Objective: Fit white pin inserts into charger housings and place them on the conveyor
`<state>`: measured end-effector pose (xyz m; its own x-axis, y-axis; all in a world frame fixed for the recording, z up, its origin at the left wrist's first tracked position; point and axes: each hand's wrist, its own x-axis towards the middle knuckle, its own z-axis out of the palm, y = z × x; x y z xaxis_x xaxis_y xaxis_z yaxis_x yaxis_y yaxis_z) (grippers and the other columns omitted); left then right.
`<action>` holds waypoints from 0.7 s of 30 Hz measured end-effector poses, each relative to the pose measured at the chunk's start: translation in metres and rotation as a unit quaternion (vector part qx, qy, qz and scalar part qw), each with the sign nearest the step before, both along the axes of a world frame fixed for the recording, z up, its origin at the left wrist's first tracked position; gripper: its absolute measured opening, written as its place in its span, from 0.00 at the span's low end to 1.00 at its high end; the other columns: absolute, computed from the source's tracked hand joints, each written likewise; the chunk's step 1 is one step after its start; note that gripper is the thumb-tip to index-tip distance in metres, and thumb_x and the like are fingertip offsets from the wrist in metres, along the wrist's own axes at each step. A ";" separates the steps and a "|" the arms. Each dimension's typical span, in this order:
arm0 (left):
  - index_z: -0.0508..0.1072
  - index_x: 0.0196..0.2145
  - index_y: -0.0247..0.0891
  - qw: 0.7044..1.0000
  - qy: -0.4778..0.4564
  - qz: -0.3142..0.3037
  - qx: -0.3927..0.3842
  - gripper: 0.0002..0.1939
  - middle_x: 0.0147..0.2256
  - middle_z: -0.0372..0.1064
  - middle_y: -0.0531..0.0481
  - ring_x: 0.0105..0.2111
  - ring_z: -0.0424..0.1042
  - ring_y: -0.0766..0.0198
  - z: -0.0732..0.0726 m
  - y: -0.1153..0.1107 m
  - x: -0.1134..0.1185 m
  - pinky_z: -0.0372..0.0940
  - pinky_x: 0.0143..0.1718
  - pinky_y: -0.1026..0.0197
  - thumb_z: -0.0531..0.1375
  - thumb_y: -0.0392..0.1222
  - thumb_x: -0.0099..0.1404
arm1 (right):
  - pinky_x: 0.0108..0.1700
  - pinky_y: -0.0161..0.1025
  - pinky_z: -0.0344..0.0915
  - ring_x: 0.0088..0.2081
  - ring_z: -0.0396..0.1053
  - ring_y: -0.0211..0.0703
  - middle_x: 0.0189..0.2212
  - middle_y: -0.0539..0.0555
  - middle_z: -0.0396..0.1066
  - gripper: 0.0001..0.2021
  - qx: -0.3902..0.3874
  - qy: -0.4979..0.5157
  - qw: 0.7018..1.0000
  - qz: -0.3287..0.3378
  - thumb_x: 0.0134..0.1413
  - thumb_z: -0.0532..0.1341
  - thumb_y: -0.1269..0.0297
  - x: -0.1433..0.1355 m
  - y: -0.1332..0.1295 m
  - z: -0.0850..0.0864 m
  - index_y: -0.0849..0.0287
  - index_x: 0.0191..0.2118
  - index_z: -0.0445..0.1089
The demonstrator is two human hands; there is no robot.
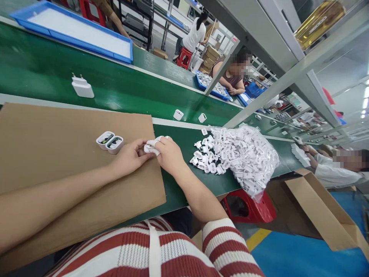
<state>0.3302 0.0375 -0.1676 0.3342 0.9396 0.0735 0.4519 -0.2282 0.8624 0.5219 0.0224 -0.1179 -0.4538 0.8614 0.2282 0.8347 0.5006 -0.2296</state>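
Note:
My left hand (129, 157) and my right hand (170, 154) meet over the right edge of a brown cardboard sheet (72, 154). Both close their fingers around a small white plastic piece (150, 147); the fingers hide much of it. Left of my hands, two white charger housings (105, 138) stand side by side on the cardboard, open end up, with dark components inside. To the right, loose white plastic plug parts (212, 167) spill out of a clear plastic bag (250, 154) full of similar parts.
Beyond the cardboard, a green conveyor belt (121, 92) carries a white two-pin charger (82, 86) and two white housings (178, 114). A blue tray (131, 52) lies at the far left. A metal post (259, 92) slants overhead. A red stool (250, 207) and cardboard box (319, 207) are at right; co-workers sit farther off.

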 end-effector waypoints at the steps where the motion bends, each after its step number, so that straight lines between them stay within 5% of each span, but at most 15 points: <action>1: 0.74 0.54 0.40 1.000 0.004 -0.003 0.000 0.28 0.39 0.78 0.46 0.34 0.75 0.54 0.003 -0.001 0.000 0.70 0.37 0.53 0.61 0.63 0.66 | 0.48 0.45 0.69 0.46 0.67 0.52 0.48 0.60 0.75 0.20 -0.003 -0.006 1.000 -0.003 0.67 0.57 0.76 -0.001 -0.001 0.002 0.54 0.57 0.78; 7: 0.75 0.38 0.40 0.985 0.156 -0.026 0.065 0.21 0.34 0.75 0.44 0.34 0.72 0.51 0.018 -0.002 -0.006 0.60 0.35 0.53 0.54 0.60 0.68 | 0.43 0.42 0.70 0.47 0.71 0.51 0.48 0.57 0.74 0.22 -0.038 -0.003 0.999 -0.037 0.64 0.59 0.76 -0.010 -0.006 0.014 0.53 0.59 0.76; 11: 0.76 0.37 0.40 0.973 0.215 -0.033 0.079 0.25 0.36 0.77 0.41 0.37 0.74 0.48 0.029 0.002 -0.007 0.60 0.37 0.53 0.52 0.64 0.68 | 0.47 0.41 0.71 0.49 0.74 0.50 0.48 0.55 0.76 0.19 -0.068 0.066 0.994 -0.051 0.61 0.62 0.75 -0.007 0.003 0.010 0.53 0.54 0.78; 15: 0.81 0.42 0.41 0.970 0.228 -0.080 0.009 0.29 0.40 0.80 0.44 0.39 0.76 0.47 0.052 0.023 -0.004 0.63 0.39 0.55 0.58 0.69 0.64 | 0.52 0.40 0.72 0.48 0.75 0.43 0.48 0.53 0.79 0.19 -0.099 0.198 0.975 -0.032 0.65 0.63 0.72 0.024 0.021 0.002 0.53 0.59 0.76; 18: 0.81 0.51 0.41 0.963 0.267 -0.016 0.016 0.30 0.45 0.81 0.45 0.42 0.75 0.49 0.074 0.063 -0.005 0.65 0.40 0.57 0.62 0.68 0.65 | 0.58 0.52 0.69 0.54 0.74 0.54 0.53 0.64 0.78 0.18 -0.030 0.128 0.969 -0.208 0.67 0.62 0.69 0.064 0.030 0.003 0.60 0.60 0.74; 21: 0.75 0.62 0.36 0.946 0.314 0.067 0.037 0.34 0.55 0.77 0.39 0.48 0.74 0.45 0.092 0.120 -0.011 0.67 0.45 0.55 0.62 0.62 0.67 | 0.63 0.62 0.62 0.62 0.70 0.67 0.58 0.74 0.73 0.18 -0.059 -0.025 0.908 -0.413 0.63 0.63 0.73 0.099 0.033 0.007 0.67 0.58 0.73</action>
